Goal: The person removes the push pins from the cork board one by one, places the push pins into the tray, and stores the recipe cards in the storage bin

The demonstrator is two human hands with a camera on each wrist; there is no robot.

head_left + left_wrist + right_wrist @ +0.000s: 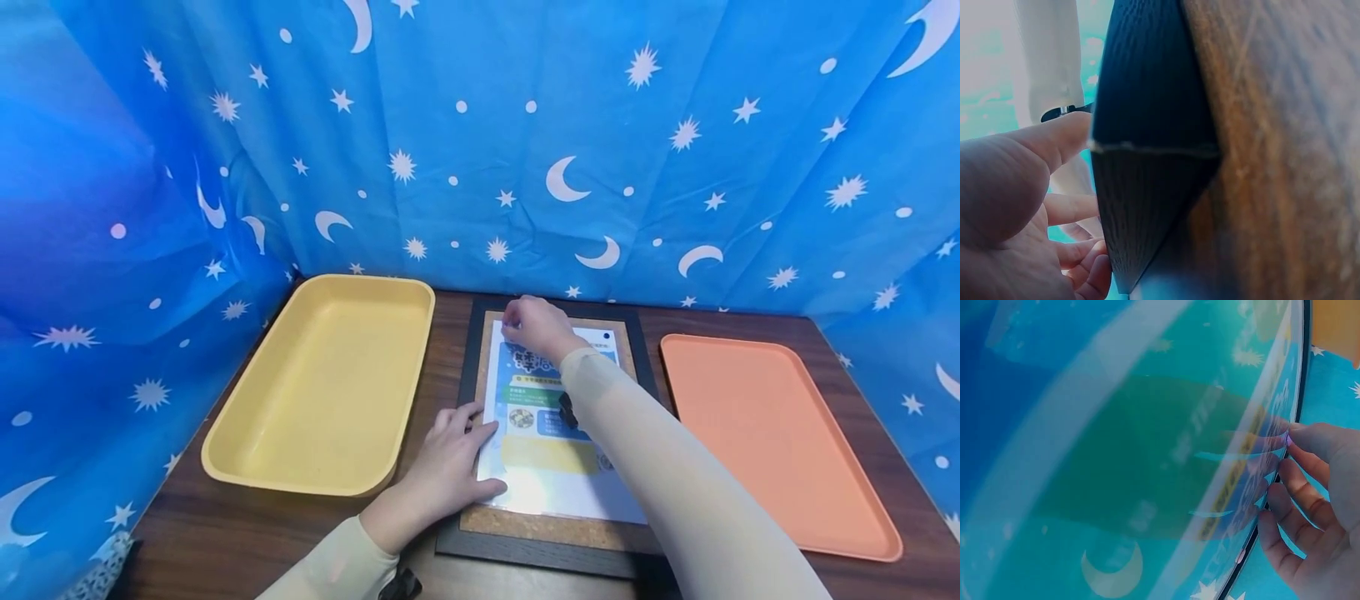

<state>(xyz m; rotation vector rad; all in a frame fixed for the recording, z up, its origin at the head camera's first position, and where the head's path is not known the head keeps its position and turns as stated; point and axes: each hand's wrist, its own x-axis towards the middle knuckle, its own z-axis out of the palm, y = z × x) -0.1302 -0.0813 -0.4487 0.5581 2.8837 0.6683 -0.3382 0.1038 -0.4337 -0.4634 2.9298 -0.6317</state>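
Note:
A glossy printed sheet [551, 492] lies on a cork board with a black frame [540, 560]. My right hand [542, 325] is at the sheet's upper left corner. In the right wrist view, its thumb and forefinger pinch a small purple pin [1289, 439], mostly hidden by the fingertips; the other fingers touch down beside it. A dark round pin [606, 336] sits at the sheet's upper right corner. My left hand [447, 462] rests with spread fingers across the board's left edge, thumb and fingertips touching the sheet. The left wrist view shows it against the black frame's corner.
To the left of the board stands a deep yellow tray [322, 392]. A flat orange tray [772, 442] lies to the right. Blue curtains [480, 142] with white moons and stars hang behind and at both sides of the dark wooden table [187, 533].

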